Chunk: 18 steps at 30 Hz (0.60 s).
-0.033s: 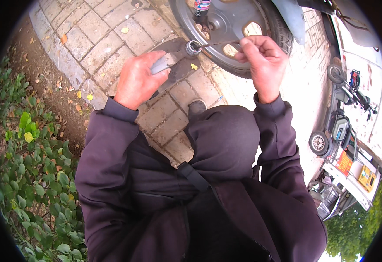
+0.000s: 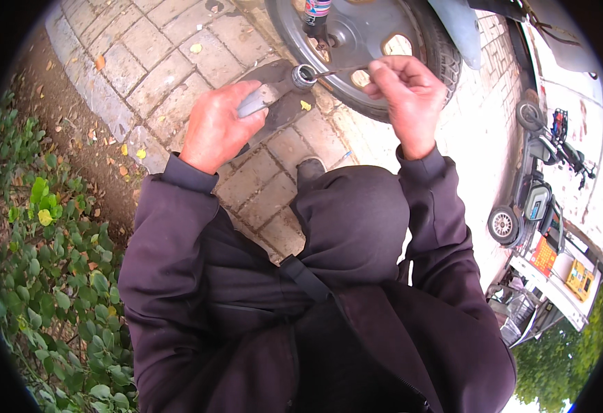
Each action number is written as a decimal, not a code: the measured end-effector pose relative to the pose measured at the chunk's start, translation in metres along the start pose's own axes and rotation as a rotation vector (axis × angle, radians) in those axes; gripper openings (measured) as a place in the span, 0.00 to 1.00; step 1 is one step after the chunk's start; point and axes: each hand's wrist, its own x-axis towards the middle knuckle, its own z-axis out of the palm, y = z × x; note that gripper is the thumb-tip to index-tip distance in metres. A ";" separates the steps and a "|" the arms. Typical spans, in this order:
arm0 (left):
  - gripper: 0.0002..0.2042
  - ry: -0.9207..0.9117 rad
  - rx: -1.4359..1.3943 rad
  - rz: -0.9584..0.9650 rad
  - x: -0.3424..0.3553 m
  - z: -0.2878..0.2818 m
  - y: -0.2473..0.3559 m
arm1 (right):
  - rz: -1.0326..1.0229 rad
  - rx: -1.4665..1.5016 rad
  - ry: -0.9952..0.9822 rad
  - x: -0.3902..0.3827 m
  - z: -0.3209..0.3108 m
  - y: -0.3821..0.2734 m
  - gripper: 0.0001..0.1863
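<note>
My left hand (image 2: pixel 222 124) is closed around a grey piece (image 2: pixel 256 100) with a round metal ring (image 2: pixel 305 76) at its far end, above a dark, flat shape on the paving. My right hand (image 2: pixel 411 100) pinches a thin dark rod (image 2: pixel 345 69) between thumb and forefinger; its tip reaches the ring. Just beyond lies a grey spoked wheel with a black tyre (image 2: pixel 444 69), partly hidden by my right hand. A spray can (image 2: pixel 317 17) with a colourful label is over the wheel near its hub.
Brick paving (image 2: pixel 146 51) surrounds my knee and shoe (image 2: pixel 309 172). Leafy shrubs (image 2: pixel 60 296) and soil line the left. On the right are a parked scooter (image 2: pixel 535 193), a white board with orange and yellow panels (image 2: pixel 546 261), and trees. Grey vehicle bodywork (image 2: pixel 460 27) overhangs the wheel.
My right hand has shifted slightly to the left, toward the ring, with the rod in it. My left hand looks unchanged.
</note>
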 end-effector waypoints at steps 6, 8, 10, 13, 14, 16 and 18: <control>0.22 -0.038 0.062 0.026 -0.002 0.003 0.007 | 0.166 -0.204 -0.266 0.014 0.029 0.057 0.06; 0.22 -0.035 0.093 0.042 -0.002 0.004 0.009 | 0.195 -0.336 -0.304 0.017 0.031 0.070 0.06; 0.22 -0.027 0.124 0.077 -0.001 0.004 0.010 | 0.071 -0.387 -0.311 0.016 0.030 0.075 0.05; 0.22 -0.027 0.128 0.087 -0.001 0.004 0.010 | 0.038 -0.419 -0.303 0.015 0.028 0.075 0.05; 0.22 -0.027 0.125 0.088 -0.001 0.005 0.011 | 0.038 -0.421 -0.299 0.014 0.028 0.073 0.05; 0.22 -0.034 0.119 0.073 0.000 0.006 0.011 | 0.036 -0.438 -0.294 0.014 0.029 0.072 0.05; 0.22 -0.037 0.118 0.066 0.000 0.006 0.011 | 0.016 -0.465 -0.290 0.013 0.030 0.069 0.05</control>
